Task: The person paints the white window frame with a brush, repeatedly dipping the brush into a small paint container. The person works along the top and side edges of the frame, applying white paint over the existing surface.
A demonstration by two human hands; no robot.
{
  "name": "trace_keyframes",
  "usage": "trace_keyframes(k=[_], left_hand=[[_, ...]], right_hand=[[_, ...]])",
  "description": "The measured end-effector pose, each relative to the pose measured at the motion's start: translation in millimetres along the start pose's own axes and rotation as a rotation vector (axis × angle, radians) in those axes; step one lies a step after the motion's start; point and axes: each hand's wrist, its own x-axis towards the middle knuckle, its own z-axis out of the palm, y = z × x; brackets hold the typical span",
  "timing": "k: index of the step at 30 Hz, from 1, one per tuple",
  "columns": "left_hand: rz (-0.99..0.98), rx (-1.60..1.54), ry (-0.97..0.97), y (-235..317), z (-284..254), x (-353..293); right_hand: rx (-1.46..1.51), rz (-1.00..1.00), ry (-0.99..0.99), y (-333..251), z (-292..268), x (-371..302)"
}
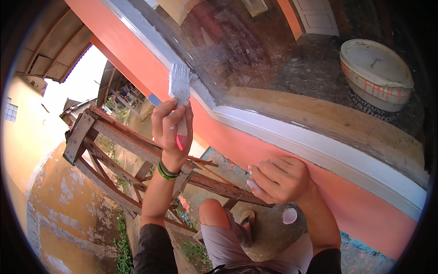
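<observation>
My left hand (172, 125) grips a flat paintbrush (179, 89) by its handle, fingers closed round it; the handle's lower end is red-pink. Its pale, paint-coated bristles point up and lie against the white window frame (205, 98) near its lower corner. Green and dark bands circle the left wrist. My right hand (283, 180) is curled into a fist by the coral wall (356, 201), just below the frame's bottom rail. White paint smears its fingertips. No object sticks out of the fist.
A wooden trestle (132, 150) stands left of my legs. Near my sandalled foot, a small round tub (289, 216) sits on the ground. Behind the window glass is a lidded, paint-streaked bucket (376, 73). A weathered yellow wall (68, 205) rises at the far left.
</observation>
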Motion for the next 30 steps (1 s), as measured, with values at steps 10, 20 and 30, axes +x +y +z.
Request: trace_keyframes(k=[10,20,30], left_hand=[[-0.007,-0.164,-0.136,29.3,-0.6,-43.4],[-0.011,-0.054,-0.053,12.3,-3.8,-11.1],[0.011,-0.152,-0.157,29.8,-4.5,-49.2]], right_hand=[[0.004,0.005,0.016,-0.7,2.6,0.5],[-0.008,0.008,0.002,0.3,1.8,-1.7],[-0.015,-0.009,0.005,-0.5,1.7,-0.3]])
